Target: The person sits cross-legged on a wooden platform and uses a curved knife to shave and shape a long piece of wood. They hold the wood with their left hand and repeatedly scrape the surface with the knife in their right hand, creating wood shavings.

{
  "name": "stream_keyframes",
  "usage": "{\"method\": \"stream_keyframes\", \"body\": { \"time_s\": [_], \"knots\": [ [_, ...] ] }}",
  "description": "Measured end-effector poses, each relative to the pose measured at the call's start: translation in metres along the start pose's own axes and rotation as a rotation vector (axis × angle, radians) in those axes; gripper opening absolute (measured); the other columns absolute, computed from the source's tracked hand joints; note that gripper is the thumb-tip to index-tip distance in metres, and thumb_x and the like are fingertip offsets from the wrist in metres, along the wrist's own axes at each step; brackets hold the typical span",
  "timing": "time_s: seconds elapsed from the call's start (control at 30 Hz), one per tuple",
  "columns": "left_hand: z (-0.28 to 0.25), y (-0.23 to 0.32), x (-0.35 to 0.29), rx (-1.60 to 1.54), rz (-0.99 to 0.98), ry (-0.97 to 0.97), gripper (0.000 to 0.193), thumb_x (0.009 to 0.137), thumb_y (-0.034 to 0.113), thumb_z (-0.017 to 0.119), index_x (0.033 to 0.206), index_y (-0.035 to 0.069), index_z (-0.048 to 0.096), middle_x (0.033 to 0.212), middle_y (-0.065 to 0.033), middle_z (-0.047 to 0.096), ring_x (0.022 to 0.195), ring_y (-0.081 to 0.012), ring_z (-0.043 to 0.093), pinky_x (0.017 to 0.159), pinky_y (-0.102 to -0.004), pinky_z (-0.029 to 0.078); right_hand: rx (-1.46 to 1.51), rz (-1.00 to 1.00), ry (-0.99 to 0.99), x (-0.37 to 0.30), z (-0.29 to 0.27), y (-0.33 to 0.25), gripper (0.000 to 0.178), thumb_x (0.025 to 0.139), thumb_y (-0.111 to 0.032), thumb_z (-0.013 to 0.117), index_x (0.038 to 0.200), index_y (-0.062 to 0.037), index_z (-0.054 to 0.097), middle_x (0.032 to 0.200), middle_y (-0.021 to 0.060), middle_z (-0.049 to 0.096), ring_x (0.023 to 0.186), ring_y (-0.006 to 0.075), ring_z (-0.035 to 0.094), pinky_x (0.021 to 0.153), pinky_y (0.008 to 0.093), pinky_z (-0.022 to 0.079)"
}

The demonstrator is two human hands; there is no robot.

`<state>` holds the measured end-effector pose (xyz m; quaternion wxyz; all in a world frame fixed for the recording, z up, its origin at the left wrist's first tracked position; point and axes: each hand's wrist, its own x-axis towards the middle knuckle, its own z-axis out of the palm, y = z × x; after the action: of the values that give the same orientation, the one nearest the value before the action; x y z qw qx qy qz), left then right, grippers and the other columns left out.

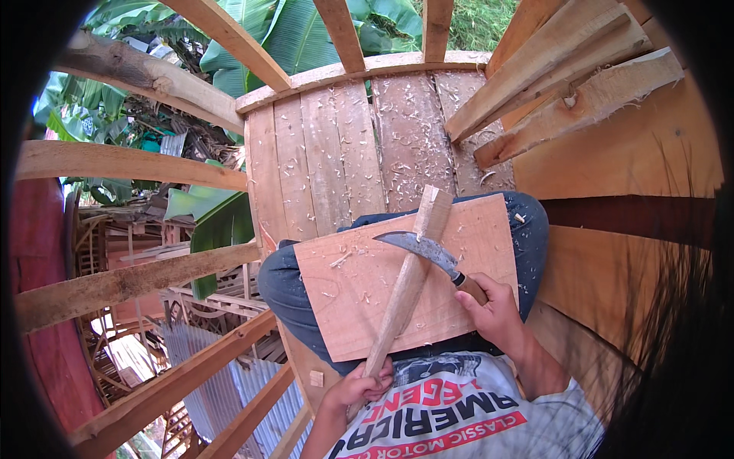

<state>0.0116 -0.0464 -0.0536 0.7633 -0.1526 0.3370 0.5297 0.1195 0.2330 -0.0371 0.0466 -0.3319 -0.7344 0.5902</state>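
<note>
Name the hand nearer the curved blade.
Right. The right hand grips the handle just behind the blade; the left hand is farther off, holding the near end of the wooden stick.

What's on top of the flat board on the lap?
A wooden stick crosses the board diagonally, a knife over the stick, with pale shavings scattered around. Whatever lies beneath the stick, knife and right hand is covered.
</note>
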Motion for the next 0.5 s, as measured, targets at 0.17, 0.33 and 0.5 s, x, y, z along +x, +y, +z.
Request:
{"method": "stream_keyframes", "body": {
  "time_s": [0.17,0.33,0.5],
  "knots": [
    [-0.011,-0.007,0.001,-0.01,-0.008,-0.067,0.022,0.074,-0.002,0.046,0.09,0.008,0.036,0.069,0.0011,0.036,0.05,-0.0051,0.031,0.042,-0.0201,0.024,-0.252,-0.159,0.17,-0.002,-0.006,-0.01,0.021,0.084,-0.016,0.067,0.091,0.0023,0.06,0.067,0.0123,0.061,0.055,0.0156,0.057,0.054,0.0295,0.045],
    [-0.014,-0.008,0.002,-0.001,-0.008,-0.074,0.022,0.074,-0.001,0.047,0.091,0.008,0.036,0.068,0.0014,0.036,0.05,-0.005,0.031,0.042,-0.02,0.024,0.043,0.098,-0.446,0.006,-0.021,-0.009,0.023,0.086,-0.02,0.066,0.09,0.0022,0.061,0.067,0.0051,0.059,0.06,0.01,0.053,0.054,0.0269,0.043],
    [-0.015,-0.011,0.003,-0.009,0.0,-0.089,0.022,0.073,-0.001,0.047,0.091,0.008,0.036,0.068,0.0012,0.037,0.049,-0.0053,0.031,0.042,-0.02,0.024,0.306,0.376,-0.302,0.01,-0.025,-0.007,0.021,0.089,-0.021,0.062,0.089,0.0006,0.063,0.067,-0.0041,0.052,0.062,0.0042,0.045,0.054,0.0234,0.039]
  ]
}}
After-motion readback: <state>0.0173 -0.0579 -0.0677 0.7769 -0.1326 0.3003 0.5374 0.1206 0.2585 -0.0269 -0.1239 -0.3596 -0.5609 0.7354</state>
